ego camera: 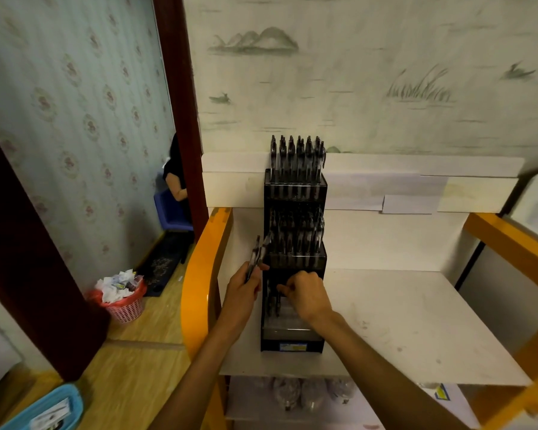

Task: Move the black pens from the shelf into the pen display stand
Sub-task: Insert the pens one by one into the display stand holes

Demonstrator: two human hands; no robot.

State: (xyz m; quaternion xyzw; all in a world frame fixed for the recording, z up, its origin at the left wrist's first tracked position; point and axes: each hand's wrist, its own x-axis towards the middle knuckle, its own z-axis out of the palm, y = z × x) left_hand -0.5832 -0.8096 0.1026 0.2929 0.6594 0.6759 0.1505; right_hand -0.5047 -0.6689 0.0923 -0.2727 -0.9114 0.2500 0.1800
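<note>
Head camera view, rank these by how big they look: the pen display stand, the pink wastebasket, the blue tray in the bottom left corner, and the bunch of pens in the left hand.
1. Pen display stand: clearly largest.
2. and 3. Blue tray and pink wastebasket: look alike; the tray is cut off by the frame and nearer the camera, so no ranking.
4. Pens in the left hand: smallest.

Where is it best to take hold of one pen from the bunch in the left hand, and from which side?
Grip a black pen by its upper end, from the right: the ends fan out above the left hand, whose fingers cover the lower barrels, and the right hand is beside it.
</note>
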